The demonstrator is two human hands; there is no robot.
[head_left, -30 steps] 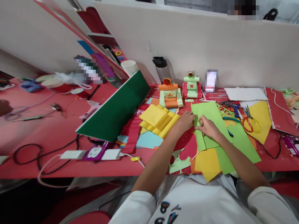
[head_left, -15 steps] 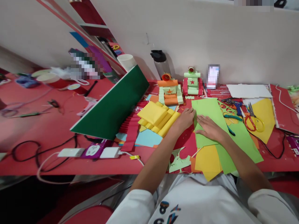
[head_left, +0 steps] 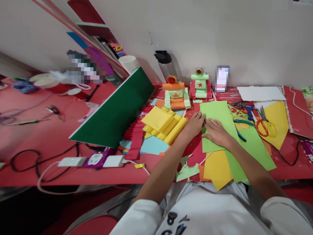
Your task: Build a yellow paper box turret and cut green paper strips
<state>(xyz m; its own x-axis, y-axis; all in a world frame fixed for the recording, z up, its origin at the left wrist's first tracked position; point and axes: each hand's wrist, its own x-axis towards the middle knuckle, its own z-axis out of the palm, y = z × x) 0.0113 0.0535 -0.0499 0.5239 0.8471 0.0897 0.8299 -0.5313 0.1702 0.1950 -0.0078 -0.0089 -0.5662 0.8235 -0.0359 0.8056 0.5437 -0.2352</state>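
Note:
A sheet of light green paper lies on the red table in front of me. Its left edge runs under the fingertips of my left hand, whose fingers stretch forward and rest on that edge. Flat on the same sheet lies my right hand, fingers apart, its fingertips close to those of the left. More green paper sticks out below my right forearm, beside a yellow sheet. Left of my left hand sits a stack of rolled and folded yellow paper.
Two paper models with stars, one orange and green, one red and green, stand behind. Scissors, teal-handled pliers and a blue glue gun lie right. A dark green board leans left, near a bottle.
My right hand has slid slightly left along the green sheet, closer to my left hand. My left hand stays at the sheet's edge. The view has shifted a little.

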